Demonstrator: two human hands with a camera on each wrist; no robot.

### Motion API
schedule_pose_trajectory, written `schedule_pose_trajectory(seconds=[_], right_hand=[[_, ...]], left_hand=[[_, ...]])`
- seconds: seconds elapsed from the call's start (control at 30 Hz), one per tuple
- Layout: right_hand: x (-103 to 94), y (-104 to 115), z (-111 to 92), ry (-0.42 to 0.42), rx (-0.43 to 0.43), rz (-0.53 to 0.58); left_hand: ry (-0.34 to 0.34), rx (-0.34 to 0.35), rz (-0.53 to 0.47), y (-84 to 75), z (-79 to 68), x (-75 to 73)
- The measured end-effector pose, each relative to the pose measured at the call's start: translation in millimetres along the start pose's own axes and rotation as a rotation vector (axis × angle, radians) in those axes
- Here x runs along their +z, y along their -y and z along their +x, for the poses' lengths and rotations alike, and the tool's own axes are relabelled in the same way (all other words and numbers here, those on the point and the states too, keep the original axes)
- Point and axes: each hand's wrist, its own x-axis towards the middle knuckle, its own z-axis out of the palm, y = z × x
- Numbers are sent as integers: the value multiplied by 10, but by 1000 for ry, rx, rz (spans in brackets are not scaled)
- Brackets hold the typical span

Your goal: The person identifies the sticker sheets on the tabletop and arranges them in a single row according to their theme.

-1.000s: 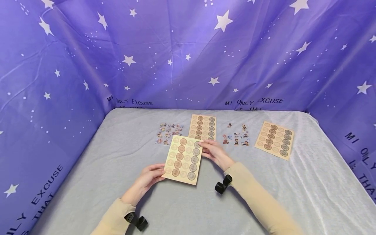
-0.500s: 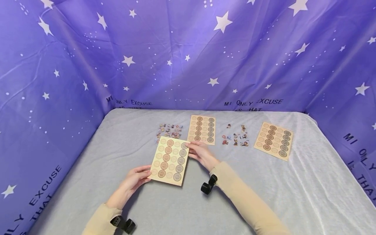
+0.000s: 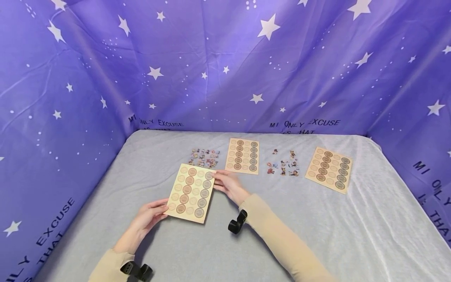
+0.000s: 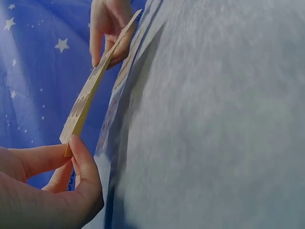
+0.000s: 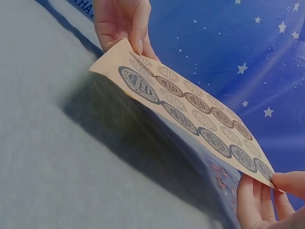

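Sheet (image 3: 192, 194) pinched near-left corner by left hand (image 3: 146, 218), far-right by right hand (image 3: 230, 185); figures (image 3: 211, 163) beyond could be scattered if swept by edge.

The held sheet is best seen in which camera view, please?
The head view: the held sheet appears most face-on, with all four columns of circles visible. The left wrist view shows it nearly edge-on; the right wrist view, at a slant.
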Motion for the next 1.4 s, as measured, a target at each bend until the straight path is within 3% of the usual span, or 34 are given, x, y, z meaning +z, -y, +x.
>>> schedule_pose_trajectory(seconds=[0.6,0.97,1.4], right_hand=[[369,-154,81,11,-40,-21],[548,-261,141,37,-51,-53],[701,-341,116,9,-95,-65]], left_hand=[[-95,23,-4,-63,-82,-318],[-149,-15,-27,-95,-123,-493],[-108,-7,-50,-116,-140,-694]])
